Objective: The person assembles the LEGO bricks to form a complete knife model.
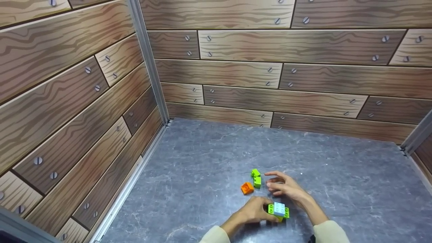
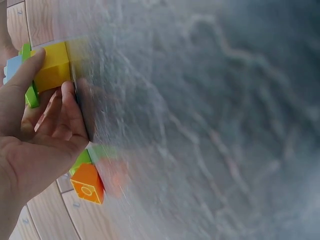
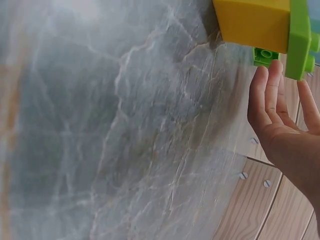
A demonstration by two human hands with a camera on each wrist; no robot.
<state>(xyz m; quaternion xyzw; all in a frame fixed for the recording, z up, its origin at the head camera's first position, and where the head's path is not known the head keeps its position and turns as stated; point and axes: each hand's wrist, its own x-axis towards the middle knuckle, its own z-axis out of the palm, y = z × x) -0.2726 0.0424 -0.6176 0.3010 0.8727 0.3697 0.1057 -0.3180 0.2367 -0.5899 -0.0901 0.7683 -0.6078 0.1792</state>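
Bricks of lime-green plastic [image 1: 257, 181] are lying in a row running up the frame, right of lower centre, just left of the fingertips of my right hand [image 1: 289, 189], which is holding nothing, fingers loosely extended. My left hand [image 1: 253, 209] is sitting farther from them, lower in the frame, gripping a yellow, green and light-blue plastic stack [image 1: 279, 209].

The grey tabletop [image 1: 189, 162] is brightly lit; in the left wrist view it is blurred, the orange brick [image 2: 87, 182] faintly mirrored.
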